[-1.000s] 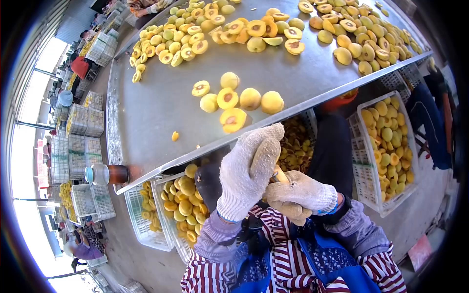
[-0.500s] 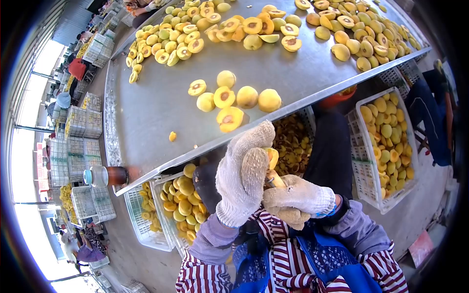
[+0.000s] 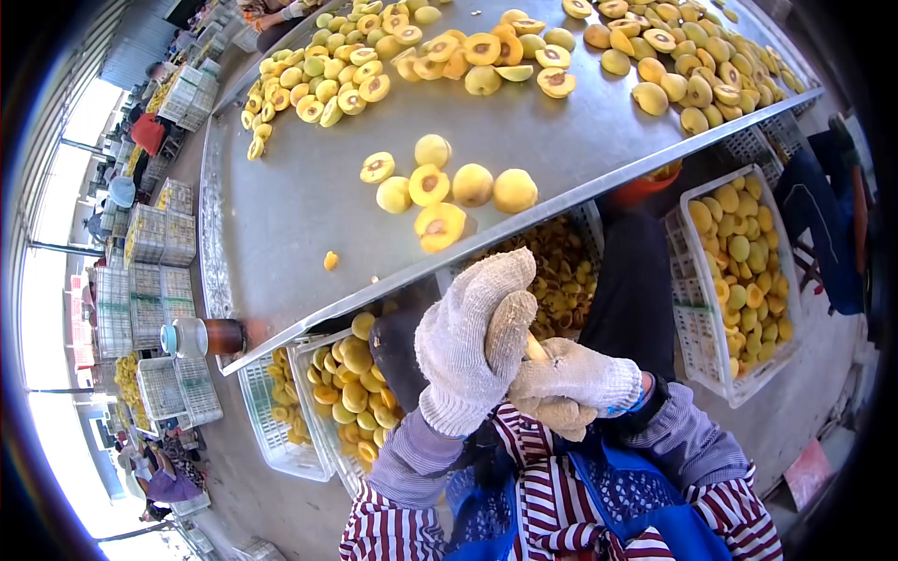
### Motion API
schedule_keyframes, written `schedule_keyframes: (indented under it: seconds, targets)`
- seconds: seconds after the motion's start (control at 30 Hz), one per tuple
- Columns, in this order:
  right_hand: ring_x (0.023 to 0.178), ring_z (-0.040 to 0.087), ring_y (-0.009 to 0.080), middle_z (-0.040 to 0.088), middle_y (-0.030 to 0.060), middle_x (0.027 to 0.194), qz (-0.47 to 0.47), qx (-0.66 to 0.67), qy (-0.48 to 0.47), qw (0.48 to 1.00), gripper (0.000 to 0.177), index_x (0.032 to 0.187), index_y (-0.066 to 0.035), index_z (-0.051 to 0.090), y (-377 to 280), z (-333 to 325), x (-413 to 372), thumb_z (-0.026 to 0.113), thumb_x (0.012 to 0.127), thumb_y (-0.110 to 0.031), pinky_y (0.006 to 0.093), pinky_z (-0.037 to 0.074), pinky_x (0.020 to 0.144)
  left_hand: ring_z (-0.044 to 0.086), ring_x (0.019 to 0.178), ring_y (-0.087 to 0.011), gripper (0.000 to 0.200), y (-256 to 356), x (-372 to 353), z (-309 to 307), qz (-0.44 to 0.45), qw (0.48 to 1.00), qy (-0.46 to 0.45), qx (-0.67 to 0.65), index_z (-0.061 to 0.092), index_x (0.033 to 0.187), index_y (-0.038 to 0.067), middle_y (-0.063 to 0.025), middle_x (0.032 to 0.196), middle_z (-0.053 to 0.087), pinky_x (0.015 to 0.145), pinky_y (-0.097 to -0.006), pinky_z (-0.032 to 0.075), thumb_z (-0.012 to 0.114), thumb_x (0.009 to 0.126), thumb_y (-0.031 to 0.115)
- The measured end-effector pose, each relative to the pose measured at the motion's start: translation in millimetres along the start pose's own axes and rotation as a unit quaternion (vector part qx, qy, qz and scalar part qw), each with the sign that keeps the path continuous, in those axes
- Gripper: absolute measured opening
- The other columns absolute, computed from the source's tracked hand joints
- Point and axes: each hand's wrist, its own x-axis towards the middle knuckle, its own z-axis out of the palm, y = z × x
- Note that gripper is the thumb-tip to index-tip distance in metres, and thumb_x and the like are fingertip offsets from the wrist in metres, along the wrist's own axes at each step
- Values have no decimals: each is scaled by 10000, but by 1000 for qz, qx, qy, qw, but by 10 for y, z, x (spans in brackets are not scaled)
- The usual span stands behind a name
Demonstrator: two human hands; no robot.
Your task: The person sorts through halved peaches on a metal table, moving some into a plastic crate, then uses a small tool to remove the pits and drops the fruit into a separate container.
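My left hand (image 3: pixel 468 346), in a white knit glove, is held up below the steel table's edge (image 3: pixel 561 208) with its fingers curled around a yellow peach that the glove almost wholly hides. My right hand (image 3: pixel 575 381), also gloved, sits just right of it and touches it. It grips a small tool whose pale handle (image 3: pixel 535 350) shows between the two hands. Both hands are close to my chest, above my striped sleeves and blue apron. The nearest fruit on the table is a small group of peach halves (image 3: pixel 440 192).
Heaps of whole and halved peaches (image 3: pixel 655 65) cover the table's far side. White crates of peaches stand below the table at the left (image 3: pixel 351 374) and on the right (image 3: pixel 744 262). A jar (image 3: pixel 201 335) sits at the table's corner. Stacked crates (image 3: pixel 150 271) and other people are at the far left.
My left hand has turned and closed further over the peach, so the yellow half seen half a second ago is now hidden. My right hand stayed almost still.
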Motion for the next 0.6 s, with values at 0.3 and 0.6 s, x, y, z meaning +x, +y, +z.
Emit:
schedule_keyframes:
  seconds: [0.3, 0.6]
  targets:
    - [406, 468, 83, 523, 9, 578, 14, 61, -16, 998, 327, 848, -64, 574, 74, -81, 16, 676, 923, -365, 236, 394, 354, 708, 813, -270, 206, -22, 60, 40, -31, 998, -51, 15, 675, 1086, 123, -74, 1021, 714, 684, -331, 551, 661, 882, 141]
    - [390, 441, 81, 501, 2, 547, 2, 35, -2, 999, 334, 865, -56, 595, 20, -28, -35, 640, 937, -380, 237, 346, 337, 684, 898, -206, 370, -47, 124, -55, -250, 920, -158, -257, 616, 1216, 7, -133, 1071, 703, 817, -299, 534, 604, 967, 280]
